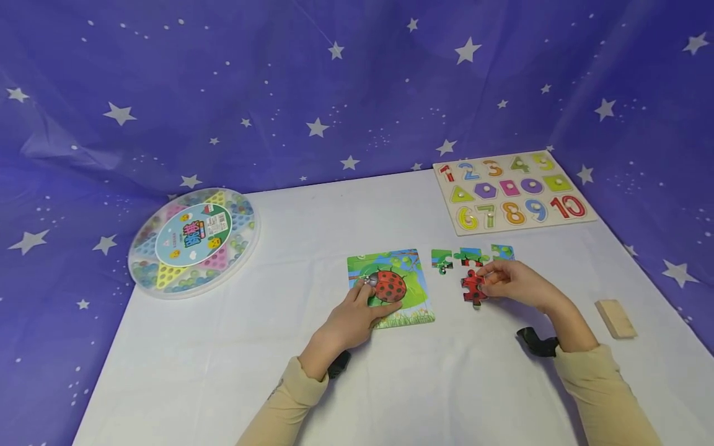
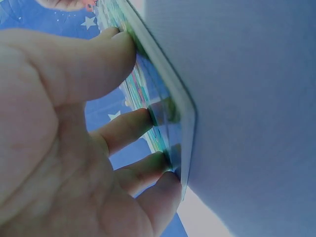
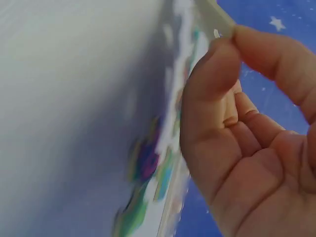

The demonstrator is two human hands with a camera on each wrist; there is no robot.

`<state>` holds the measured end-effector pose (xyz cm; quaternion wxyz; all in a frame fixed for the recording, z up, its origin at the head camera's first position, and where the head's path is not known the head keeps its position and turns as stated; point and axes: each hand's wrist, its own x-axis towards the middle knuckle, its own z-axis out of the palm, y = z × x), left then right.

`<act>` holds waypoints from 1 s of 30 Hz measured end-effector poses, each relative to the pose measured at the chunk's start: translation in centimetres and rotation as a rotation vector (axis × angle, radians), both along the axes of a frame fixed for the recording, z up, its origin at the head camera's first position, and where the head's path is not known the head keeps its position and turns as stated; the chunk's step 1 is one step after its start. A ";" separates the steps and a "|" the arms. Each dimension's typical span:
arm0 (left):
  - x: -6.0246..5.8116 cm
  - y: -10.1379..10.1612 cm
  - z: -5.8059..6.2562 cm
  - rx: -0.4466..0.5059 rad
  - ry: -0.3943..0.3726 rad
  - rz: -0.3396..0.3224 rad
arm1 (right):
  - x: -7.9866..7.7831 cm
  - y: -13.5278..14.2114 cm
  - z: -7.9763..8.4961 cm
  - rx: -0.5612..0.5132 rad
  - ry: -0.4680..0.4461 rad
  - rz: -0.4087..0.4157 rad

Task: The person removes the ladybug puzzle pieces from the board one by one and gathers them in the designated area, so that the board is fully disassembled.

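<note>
Resting the left hand [image 1: 351, 317], fingers apart, on the ladybird puzzle [image 1: 409, 285] — and pinching a red piece [image 1: 471, 285] right of that puzzle with the right hand [image 1: 515, 283]! Spotting three more pieces [image 1: 440, 256] right of the puzzle too — number board [image 1: 448, 188] beyond, marble game [image 1: 192, 238] well left.

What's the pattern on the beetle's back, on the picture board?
Black spots on red: the beetle on the picture board shows best in the head view.
</note>
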<state>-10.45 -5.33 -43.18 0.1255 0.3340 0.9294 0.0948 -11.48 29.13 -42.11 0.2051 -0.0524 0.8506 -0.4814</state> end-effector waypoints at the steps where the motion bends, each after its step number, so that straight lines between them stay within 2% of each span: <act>1: 0.0 -0.1 0.0 0.002 0.002 0.000 | 0.1 0.2 -0.1 0.028 0.029 0.011; 5: 0.0 -0.3 0.0 0.011 0.006 -0.014 | 0.4 0.5 -0.3 0.174 0.159 0.040; 9: -0.1 -0.6 -0.1 0.011 0.011 -0.037 | 0.3 0.3 0.0 0.292 0.197 0.028; 12: -0.1 -0.7 0.0 0.023 0.003 -0.041 | 0.1 -0.2 0.2 0.322 0.201 0.014; 16: -0.1 -0.7 -0.1 0.048 0.004 -0.048 | -0.6 -1.8 0.5 0.316 0.218 0.039; 21: -0.2 -0.9 -0.1 0.090 0.027 -0.061 | -2.1 -5.4 1.2 0.276 0.268 0.135; 24: -0.3 -1.0 -0.2 0.102 0.038 -0.058 | -3.1 -8.3 1.6 0.242 0.303 0.223; 28: -0.2 -0.9 -0.4 0.109 0.047 -0.045 | -4.3 -12.3 1.2 0.200 0.317 0.361; 30: 0.0 -0.9 -0.5 0.073 0.084 -0.055 | -4.7 -14.0 0.7 0.195 0.321 0.423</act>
